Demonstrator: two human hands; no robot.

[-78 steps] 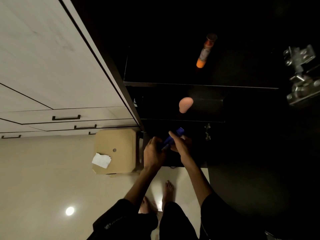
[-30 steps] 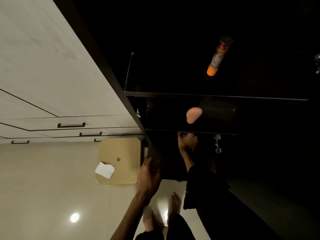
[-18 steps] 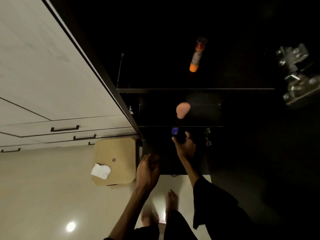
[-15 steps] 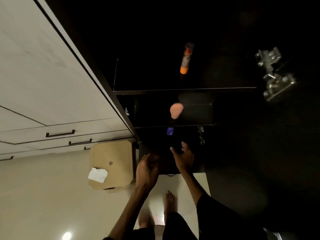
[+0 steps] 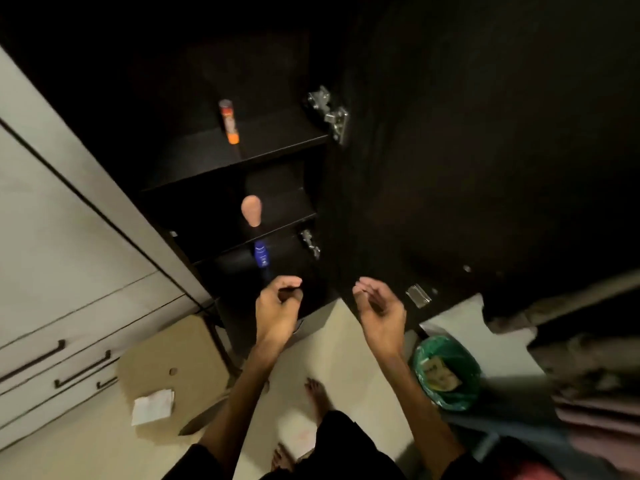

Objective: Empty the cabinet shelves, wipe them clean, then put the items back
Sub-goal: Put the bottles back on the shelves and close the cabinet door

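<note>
The dark cabinet (image 5: 242, 157) stands open in front of me. An orange tube (image 5: 229, 122) stands on its upper shelf. A pink rounded item (image 5: 251, 210) sits on the shelf below. A blue bottle (image 5: 262, 258) stands on the third shelf. My left hand (image 5: 277, 306) hovers just below and in front of the blue bottle, fingers loosely curled, holding nothing. My right hand (image 5: 379, 306) hangs to its right, in front of the open door, fingers relaxed and empty.
The open cabinet door (image 5: 450, 168) with metal hinges (image 5: 329, 112) fills the right side. A tan stool (image 5: 173, 372) with a white tissue (image 5: 152, 407) stands at lower left by pale drawers (image 5: 69, 306). A green-lined bin (image 5: 446, 372) sits at lower right.
My right hand set the blue bottle on the third shelf, let go and drew back. My left hand rose beside it. The view swung to the right.
</note>
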